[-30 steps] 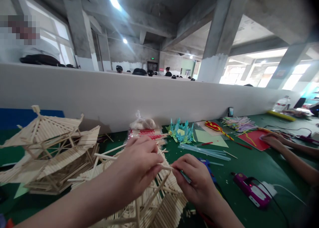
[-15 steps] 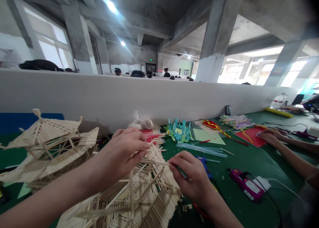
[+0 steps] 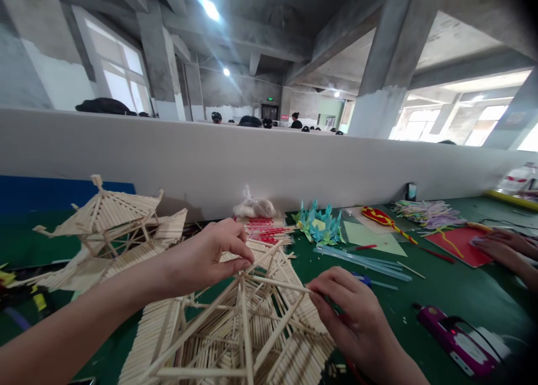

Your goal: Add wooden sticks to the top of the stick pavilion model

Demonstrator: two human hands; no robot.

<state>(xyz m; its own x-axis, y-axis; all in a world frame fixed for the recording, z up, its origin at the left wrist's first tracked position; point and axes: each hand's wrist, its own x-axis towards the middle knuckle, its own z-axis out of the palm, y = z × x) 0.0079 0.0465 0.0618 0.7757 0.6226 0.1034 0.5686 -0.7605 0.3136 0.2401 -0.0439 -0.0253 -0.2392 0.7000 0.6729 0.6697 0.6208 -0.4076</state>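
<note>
Wooden stick (image 3: 279, 284), nearly crosswise, between both hands (image 3: 357, 315)

Up at twelve o'clock, a green sign (image 3: 270, 98) glows above the dark doorway (image 3: 269, 111), but its markings are too small to read! Just beside it, toward one o'clock, a red sign (image 3: 284, 117) carries pale marks, again illegible. Round to three o'clock, red print shows on the clear bottle (image 3: 518, 179), too blurred to make out. And at four, the purple device (image 3: 437, 330) bears a white label (image 3: 462, 365), unreadable too!
</note>
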